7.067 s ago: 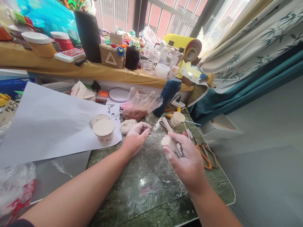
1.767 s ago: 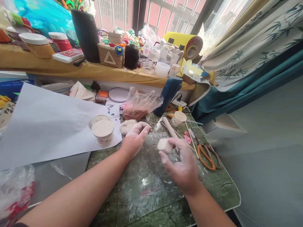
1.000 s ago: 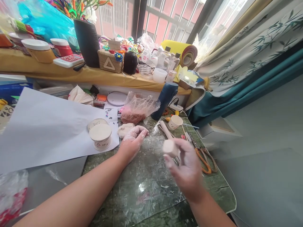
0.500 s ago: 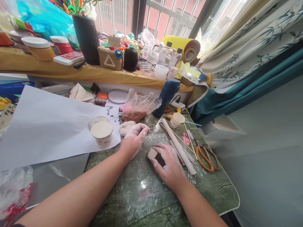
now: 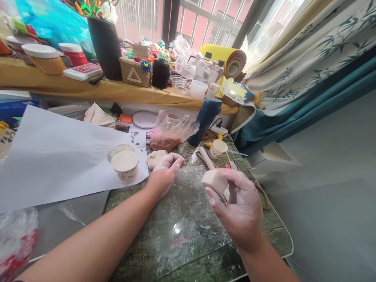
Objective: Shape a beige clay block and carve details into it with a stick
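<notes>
Right hand point(image 5: 241, 203) pinches a pale clay block point(image 5: 215, 181) between thumb and fingers, raised over the clear sheet point(image 5: 182, 223), probably to inspect it. Left hand point(image 5: 166, 172), loosely curled and empty, rests on the sheet's far edge, likely pinning it; clay lump point(image 5: 155, 158) just beyond.

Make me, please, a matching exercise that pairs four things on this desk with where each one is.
Things:
1. clay block
2. lidded cup
3. black vase
4. pink bag

Places:
a. on the shelf
b. in the right hand
c. on the white paper
d. on the table, beyond the left hand

Pairs: 1-b; 2-c; 3-a; 4-d.
</notes>
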A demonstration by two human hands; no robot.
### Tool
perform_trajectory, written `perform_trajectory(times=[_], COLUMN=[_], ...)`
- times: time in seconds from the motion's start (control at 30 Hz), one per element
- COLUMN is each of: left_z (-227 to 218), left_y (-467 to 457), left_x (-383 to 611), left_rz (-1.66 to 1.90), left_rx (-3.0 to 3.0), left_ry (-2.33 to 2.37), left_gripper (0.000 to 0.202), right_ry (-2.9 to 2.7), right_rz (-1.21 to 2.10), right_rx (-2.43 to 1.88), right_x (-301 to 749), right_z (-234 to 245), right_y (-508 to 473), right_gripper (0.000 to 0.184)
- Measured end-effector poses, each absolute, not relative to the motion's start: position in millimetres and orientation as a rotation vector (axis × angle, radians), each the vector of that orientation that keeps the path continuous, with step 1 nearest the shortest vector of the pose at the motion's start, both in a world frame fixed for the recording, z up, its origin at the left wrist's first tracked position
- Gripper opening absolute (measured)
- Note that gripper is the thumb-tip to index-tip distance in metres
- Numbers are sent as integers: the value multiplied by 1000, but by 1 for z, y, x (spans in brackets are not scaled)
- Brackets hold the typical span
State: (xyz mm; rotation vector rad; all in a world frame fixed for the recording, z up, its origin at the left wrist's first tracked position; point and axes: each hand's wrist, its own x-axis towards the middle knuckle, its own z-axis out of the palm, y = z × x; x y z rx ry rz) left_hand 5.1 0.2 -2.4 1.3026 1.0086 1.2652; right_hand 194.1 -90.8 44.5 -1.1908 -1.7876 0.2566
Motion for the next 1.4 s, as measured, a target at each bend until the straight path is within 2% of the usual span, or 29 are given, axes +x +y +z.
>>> perform_trajectory(times=[0.2, 0.3, 0.47, 0.63, 0.77, 0.9, 1.0, 1.07, 1.13, 1.3, 1.4], left_z=[-3, -6, -7, -6, -5, -6, -7, -7, -6, -6, -6], left_y=[0, 0, 0, 0, 0, 1, 1, 1, 0, 0, 1], left_x=[5, 6, 5, 5, 6, 6, 6, 6, 6, 6, 5], left_rz=[1252, 1257, 1258, 1245, 1258, 1251, 1258, 1249, 1230, 1238, 1241], left_rx=[1299, 1313, 1320, 1339, 1301, 1302, 1290, 1275, 1267, 1306, 1332], left_ry=[1025, 1001, 1012, 1011, 999, 982, 964, 969, 980, 990, 1001], left_gripper=[20, 21, 20, 22, 20, 20, 20, 20, 21, 22, 23], right_ry=[-2004, -1978, -1883, -1579, -1883, -1946, -2031, -2041, -1936, -1576, -1795], right_rz=[235, 268, 440, 370, 391, 349, 388, 433, 449, 401, 387], right_rx=[-1376, -1420, -1449, -1298, -1336, -1465, -1414, -1371, -1343, -1210, -1240], right_x=[188, 182, 179, 186, 189, 185, 181, 180, 181, 186, 189], right_z=[-7, -20, -5, 17, 3, -19, -21, -13, 3, 35, 22], right_y=[-88, -85, -83, -88, -87, -83, -81, -81, -81, -87, -89], right_gripper=[57, 55, 39, 47, 50, 67, 54, 40, 33, 50, 52])
